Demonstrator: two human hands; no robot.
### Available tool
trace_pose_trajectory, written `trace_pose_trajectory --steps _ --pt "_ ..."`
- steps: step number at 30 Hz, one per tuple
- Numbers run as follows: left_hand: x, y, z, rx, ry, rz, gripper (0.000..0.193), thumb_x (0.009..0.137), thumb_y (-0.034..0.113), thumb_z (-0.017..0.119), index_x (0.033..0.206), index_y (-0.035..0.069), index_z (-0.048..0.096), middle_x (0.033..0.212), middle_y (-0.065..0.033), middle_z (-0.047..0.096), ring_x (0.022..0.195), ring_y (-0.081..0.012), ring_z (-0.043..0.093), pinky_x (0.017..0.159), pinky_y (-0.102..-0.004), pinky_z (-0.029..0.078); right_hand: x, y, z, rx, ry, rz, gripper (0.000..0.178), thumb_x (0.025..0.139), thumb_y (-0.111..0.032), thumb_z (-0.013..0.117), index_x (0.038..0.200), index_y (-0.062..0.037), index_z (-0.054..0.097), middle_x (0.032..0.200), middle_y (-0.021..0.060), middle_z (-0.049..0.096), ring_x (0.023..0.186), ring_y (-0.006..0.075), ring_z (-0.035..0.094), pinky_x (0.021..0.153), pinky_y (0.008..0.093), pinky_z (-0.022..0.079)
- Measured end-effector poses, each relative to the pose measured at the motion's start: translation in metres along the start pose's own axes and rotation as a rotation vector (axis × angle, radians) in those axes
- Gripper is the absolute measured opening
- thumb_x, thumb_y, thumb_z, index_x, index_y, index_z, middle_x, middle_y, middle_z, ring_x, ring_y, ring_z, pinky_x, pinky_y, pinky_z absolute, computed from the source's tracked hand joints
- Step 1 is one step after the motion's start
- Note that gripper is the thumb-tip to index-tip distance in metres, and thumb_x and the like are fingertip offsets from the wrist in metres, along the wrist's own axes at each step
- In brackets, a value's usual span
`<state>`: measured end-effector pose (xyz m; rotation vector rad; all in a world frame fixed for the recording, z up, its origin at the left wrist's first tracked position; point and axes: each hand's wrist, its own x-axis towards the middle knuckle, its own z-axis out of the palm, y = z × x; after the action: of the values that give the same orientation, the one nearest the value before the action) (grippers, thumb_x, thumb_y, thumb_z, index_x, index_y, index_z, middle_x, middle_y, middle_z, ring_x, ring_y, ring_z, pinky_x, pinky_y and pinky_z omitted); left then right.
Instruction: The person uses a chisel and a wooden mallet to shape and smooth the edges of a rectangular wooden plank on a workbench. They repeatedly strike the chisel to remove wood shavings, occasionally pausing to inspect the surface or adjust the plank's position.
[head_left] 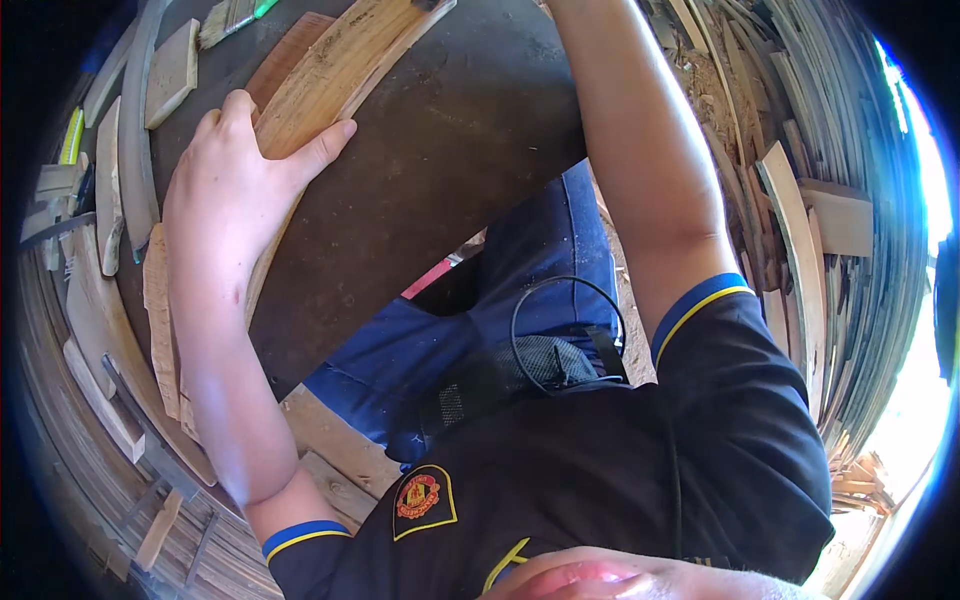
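The left grip (228,182) is clasping a long, light-brown, curved wooden board (335,75), its long axis running forward-right from there, the right grip lying out of view.

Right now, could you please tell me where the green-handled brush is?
In the head view, the green-handled brush lies at upper left, beside a pale wood piece, beyond the left hand.
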<state>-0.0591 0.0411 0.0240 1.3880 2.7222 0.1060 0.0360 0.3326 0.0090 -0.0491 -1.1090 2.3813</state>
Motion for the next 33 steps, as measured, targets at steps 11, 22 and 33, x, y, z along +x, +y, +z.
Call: trace_pose_trajectory --steps 11,22,33 --pt "-0.001 -0.001 0.001 0.024 0.051 0.026 0.101 0.072 0.077 0.071 0.124 -0.009 0.06 0.114 -0.0302 0.067 0.107 -0.0403 0.069 0.091 -0.047 0.055 -0.004 -0.004 -0.002 -0.043 0.046 -0.101 0.054 0.106 -0.043 0.041 0.058 -0.0235 0.026 0.051 -0.0063 0.018 0.041 0.011 0.015 0.04 0.0288 0.012" --pt "0.002 0.001 -0.002 0.027 -0.021 -0.008 0.102 0.072 0.079 0.069 0.124 -0.008 0.059 0.114 -0.0298 0.066 0.109 -0.04 0.067 0.093 -0.0464 0.054 0.003 0.0 -0.004 0.023 -0.02 -0.025 0.052 0.105 -0.045 0.042 0.059 -0.0249 0.027 0.052 -0.007 0.017 0.04 0.0117 0.015 0.041 0.0294 0.014" --pt "0.002 0.001 -0.003 0.045 -0.019 0.0 0.104 0.072 0.081 0.067 0.126 -0.007 0.057 0.115 -0.0294 0.065 0.111 -0.0408 0.065 0.095 -0.0463 0.052 -0.002 0.003 0.002 0.006 -0.003 -0.062 0.053 0.105 -0.045 0.042 0.059 -0.0239 0.027 0.052 -0.006 0.019 0.041 0.0125 0.016 0.042 0.0309 0.014"
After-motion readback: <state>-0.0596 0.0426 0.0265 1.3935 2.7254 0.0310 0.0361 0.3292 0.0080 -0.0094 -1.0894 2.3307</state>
